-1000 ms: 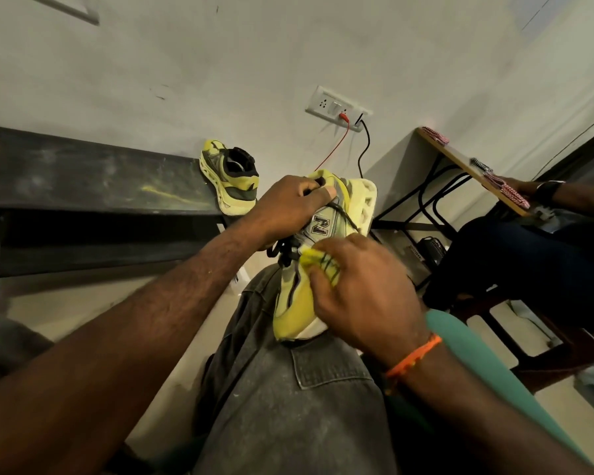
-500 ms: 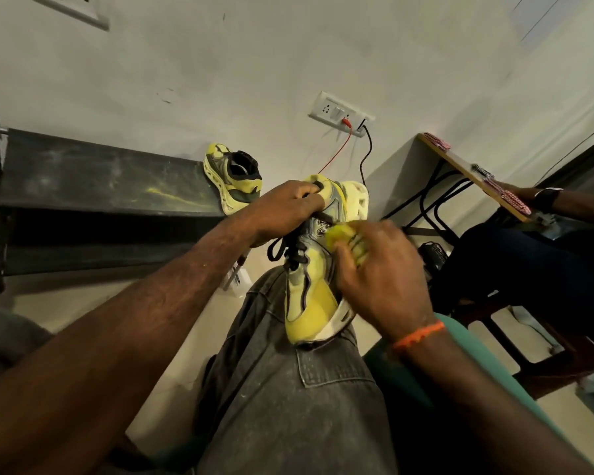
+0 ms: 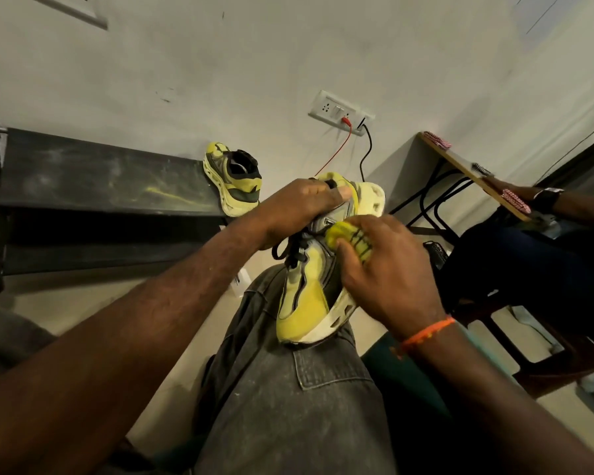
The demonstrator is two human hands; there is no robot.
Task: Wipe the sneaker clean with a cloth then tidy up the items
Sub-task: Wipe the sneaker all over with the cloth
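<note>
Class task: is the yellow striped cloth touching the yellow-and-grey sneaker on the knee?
Touching. The head view shows the right hand pressing the yellow striped cloth against the yellow-and-grey sneaker, no gap.

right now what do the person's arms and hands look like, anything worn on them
Both forearms are bare, with no sleeves in view. The right wrist carries a thin orange thread band, slightly frayed. The left hand and right hand wear no gloves, and no rings or watch show. The left wrist is plain.
</note>
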